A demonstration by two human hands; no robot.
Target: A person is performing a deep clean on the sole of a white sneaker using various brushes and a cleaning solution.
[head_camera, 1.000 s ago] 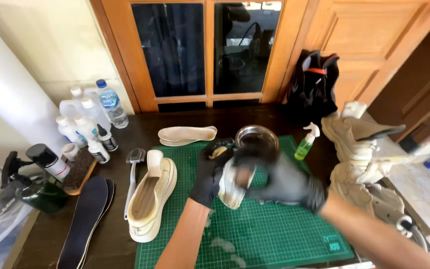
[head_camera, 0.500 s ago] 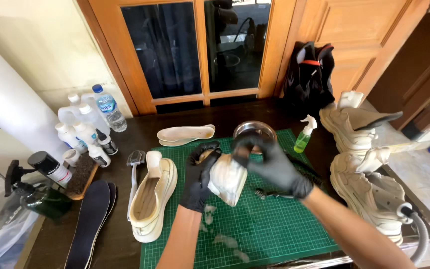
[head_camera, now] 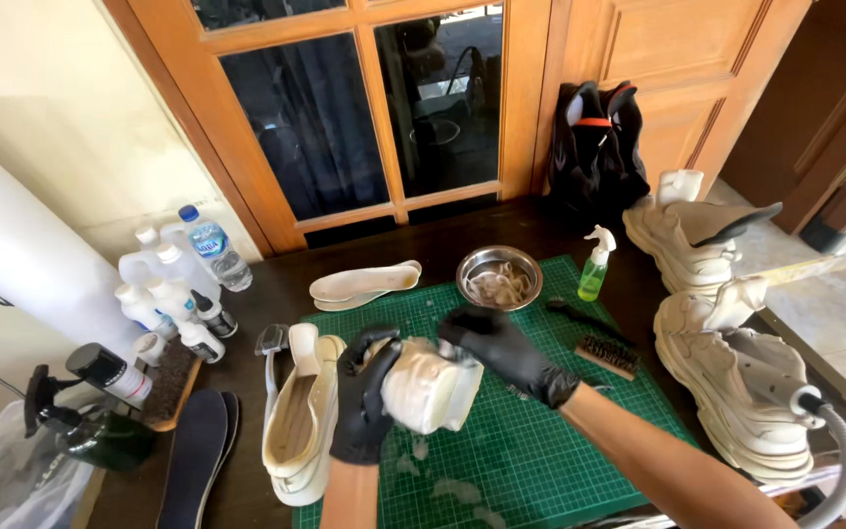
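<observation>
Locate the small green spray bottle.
Head view: the small green spray bottle stands at the green cutting mat's far right corner, just right of the round metal bowl, behind the wooden brush.

Black gloves cover the left hand (head_camera: 364,397) and right hand (head_camera: 501,351), which hold a cream-white shoe (head_camera: 430,384). Beneath lies a green cutting mat (head_camera: 540,451) ruled with a pale grid. A second off-white shoe (head_camera: 301,431) lies beside it, near a silver metal bowl (head_camera: 499,277), a lime-green spray bottle (head_camera: 594,266) and dark insoles (head_camera: 193,460).
</observation>
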